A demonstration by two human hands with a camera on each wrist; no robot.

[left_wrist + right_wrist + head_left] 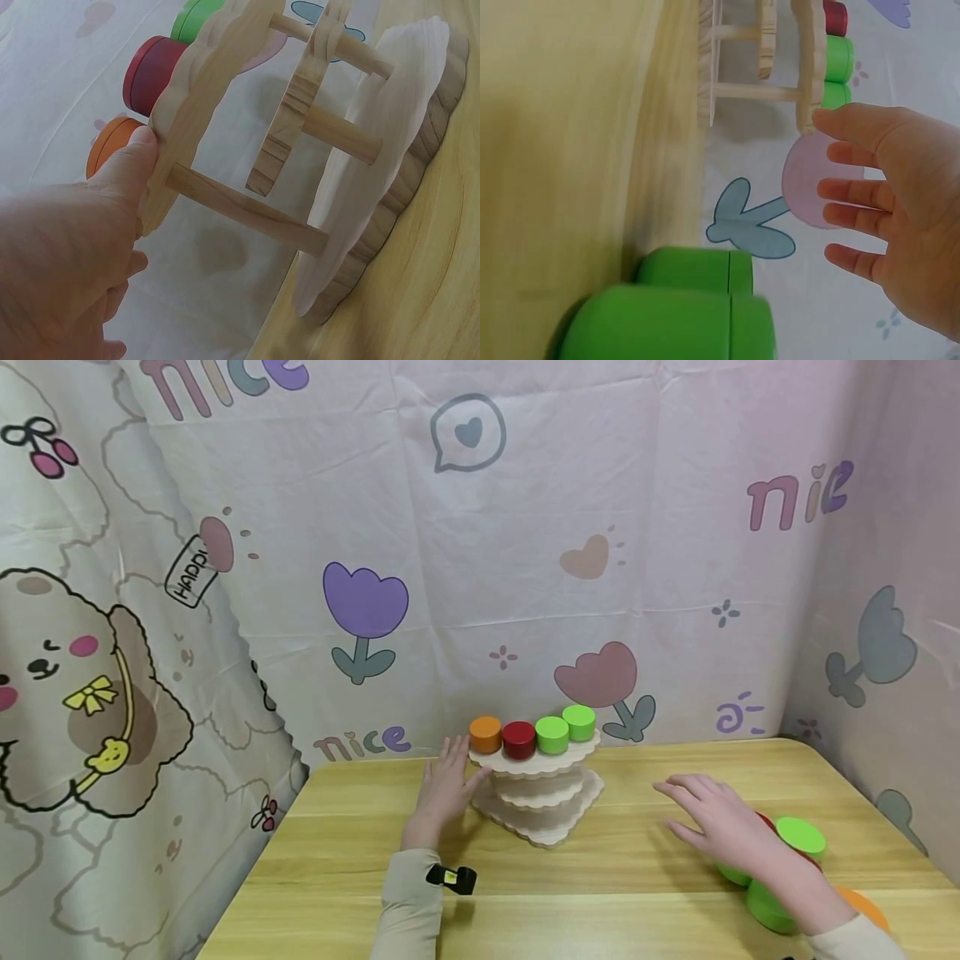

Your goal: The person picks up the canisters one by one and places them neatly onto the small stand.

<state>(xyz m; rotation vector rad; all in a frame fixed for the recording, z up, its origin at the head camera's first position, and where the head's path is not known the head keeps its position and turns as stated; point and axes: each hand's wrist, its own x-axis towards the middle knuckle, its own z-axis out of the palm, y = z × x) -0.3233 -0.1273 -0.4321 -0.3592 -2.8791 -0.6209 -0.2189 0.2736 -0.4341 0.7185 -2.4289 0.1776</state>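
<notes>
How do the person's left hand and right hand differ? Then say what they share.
The left hand has its thumb at the top tier of the wooden stand; the right hand hovers apart from it. The left hand is beside the orange block; the right hand is nearer the green blocks on the table. Neither hand grips a block.

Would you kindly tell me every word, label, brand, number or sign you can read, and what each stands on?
"nice": back curtain, upper left, cut by the top edge.
"nice": back curtain, just above the table.
"ni" and "e": back curtain, upper right; letter between not visible.
"HAPP": left curtain; its last letter is unclear.
Yellow label on the black wrist device: too small to read.
</notes>
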